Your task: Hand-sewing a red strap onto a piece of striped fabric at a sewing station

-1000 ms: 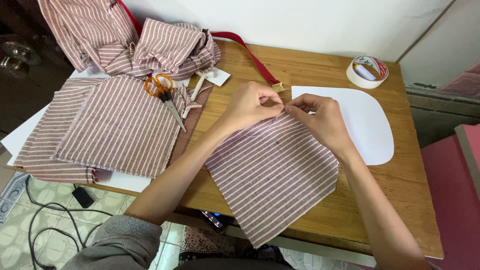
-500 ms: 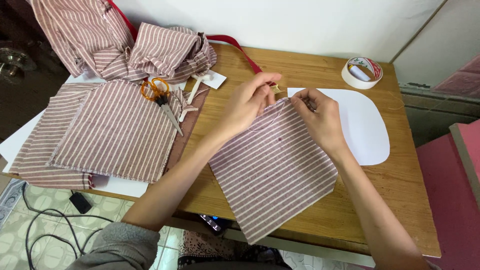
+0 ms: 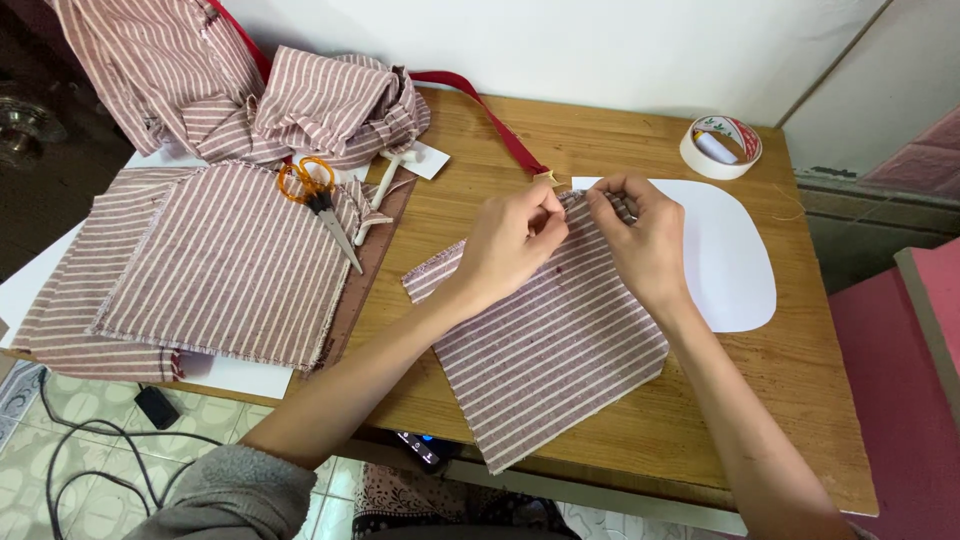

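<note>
Pinching the striped cloth's (image 3: 545, 345) far edge, left hand (image 3: 510, 245) and right hand (image 3: 645, 240) nearly touch.

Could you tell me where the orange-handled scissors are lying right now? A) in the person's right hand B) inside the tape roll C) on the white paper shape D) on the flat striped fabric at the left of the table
D: the orange-handled scissors lie on the flat striped fabric at the left of the table, clear of both hands.

Striped maroon-and-white fabric piece (image 3: 545, 350) lies flat, skewed, on table.
</note>
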